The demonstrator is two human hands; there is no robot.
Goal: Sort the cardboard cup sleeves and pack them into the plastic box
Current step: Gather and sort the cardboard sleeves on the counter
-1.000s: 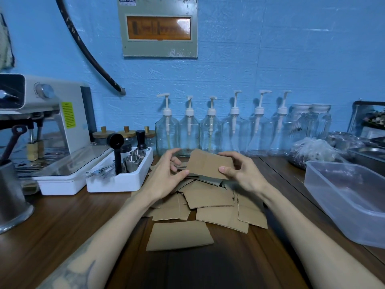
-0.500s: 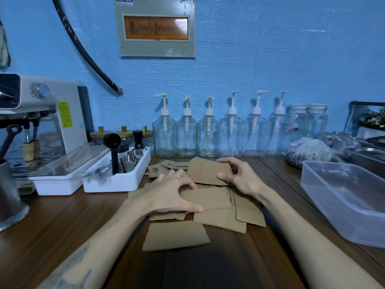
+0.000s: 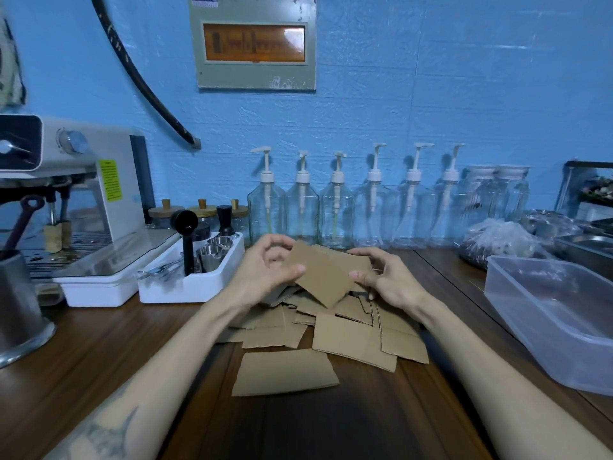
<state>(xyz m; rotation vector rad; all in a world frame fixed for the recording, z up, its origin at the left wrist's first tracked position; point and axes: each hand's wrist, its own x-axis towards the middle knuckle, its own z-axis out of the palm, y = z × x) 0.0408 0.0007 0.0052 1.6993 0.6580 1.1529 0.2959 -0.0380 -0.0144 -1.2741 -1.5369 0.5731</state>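
Flat brown cardboard cup sleeves (image 3: 351,336) lie in a loose pile on the wooden counter in front of me. One sleeve (image 3: 285,371) lies apart at the near side. Above the pile I hold a small stack of sleeves (image 3: 326,272) between both hands. My left hand (image 3: 265,270) grips its left edge with thumb and fingers. My right hand (image 3: 386,278) pinches its right edge. The clear plastic box (image 3: 544,327) stands at the right with nothing visible inside it.
A white tray (image 3: 189,287) of metal cups and barista tools sits left of the pile, beside an espresso machine (image 3: 76,180). Several pump bottles (image 3: 335,207) line the blue wall. A metal jug (image 3: 16,307) stands far left, and bags and steel trays far right.
Both hands were down on the pile half a second ago. They have risen, and the left hand has joined the right on the sleeves held above the pile.
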